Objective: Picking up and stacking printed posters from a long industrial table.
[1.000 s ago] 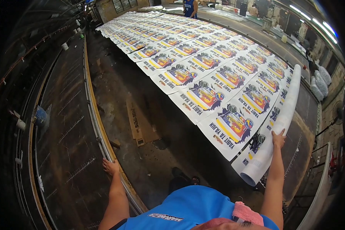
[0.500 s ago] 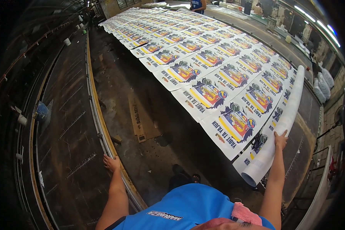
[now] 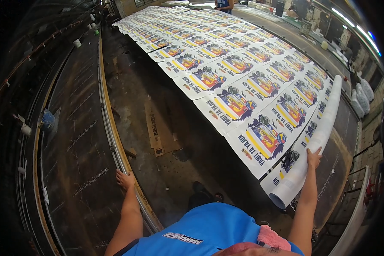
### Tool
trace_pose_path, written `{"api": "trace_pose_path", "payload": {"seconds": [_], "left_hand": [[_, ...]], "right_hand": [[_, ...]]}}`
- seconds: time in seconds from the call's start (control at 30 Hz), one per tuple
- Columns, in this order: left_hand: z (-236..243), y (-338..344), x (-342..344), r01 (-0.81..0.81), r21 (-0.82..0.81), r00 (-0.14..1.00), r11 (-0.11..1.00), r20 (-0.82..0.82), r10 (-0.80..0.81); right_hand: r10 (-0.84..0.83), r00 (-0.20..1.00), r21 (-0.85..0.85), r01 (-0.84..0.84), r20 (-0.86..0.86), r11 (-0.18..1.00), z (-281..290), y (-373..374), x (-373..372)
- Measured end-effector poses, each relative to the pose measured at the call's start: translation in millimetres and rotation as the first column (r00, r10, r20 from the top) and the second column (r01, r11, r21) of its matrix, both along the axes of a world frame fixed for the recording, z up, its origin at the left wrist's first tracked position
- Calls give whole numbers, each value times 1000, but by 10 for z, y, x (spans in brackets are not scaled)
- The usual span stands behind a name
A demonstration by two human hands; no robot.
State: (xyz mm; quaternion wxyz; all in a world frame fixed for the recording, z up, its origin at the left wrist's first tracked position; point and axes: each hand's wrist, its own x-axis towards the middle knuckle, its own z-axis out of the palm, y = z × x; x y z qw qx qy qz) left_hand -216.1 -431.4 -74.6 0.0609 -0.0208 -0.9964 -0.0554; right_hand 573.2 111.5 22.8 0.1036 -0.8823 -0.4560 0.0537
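My left hand [image 3: 125, 180] rests on the metal edge rail [image 3: 117, 151] of the dark table at my left, its fingers apart. My right hand [image 3: 313, 157] grips a long white roll [image 3: 328, 121] from its outer side, fingers curved over it. The roll lies along the near right edge of many overlapping white printed sheets [image 3: 264, 141], which carry colourful emblems in rows and cover the long table on my right. The roll's hollow near end [image 3: 277, 199] points toward me.
The dark left table [image 3: 77, 141] runs far back, with a blue container [image 3: 47, 119] beside it. Flattened cardboard [image 3: 155, 132] lies on the floor between tables. A person [image 3: 223, 5] stands beyond the sheets. White bundles [image 3: 362, 96] and a metal stand [image 3: 356, 179] are at the right.
The view has tilted slightly, so the far end of the sheets appears higher and further right. Both hands stay on the rail and the roll, with little visible movement.
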Motion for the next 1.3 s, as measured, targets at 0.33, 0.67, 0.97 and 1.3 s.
{"api": "trace_pose_path", "payload": {"seconds": [0.33, 0.67, 0.97, 1.3], "left_hand": [[37, 27, 60, -10, -29, 1000, 1000, -29, 9], [4, -1, 36, -7, -34, 999, 999, -32, 6], [49, 45, 39, -1, -24, 1000, 1000, 29, 2], [46, 22, 45, -1, -24, 1000, 1000, 11, 2]], "right_hand": [[-6, 1000, 16, 5, 27, 1000, -25, 5, 13], [-3, 999, 4, 3, 53, 1000, -38, 10, -12], [11, 999, 10, -11, 34, 1000, -78, 19, 79], [17, 999, -1, -17, 41, 1000, -72, 21, 57]]}}
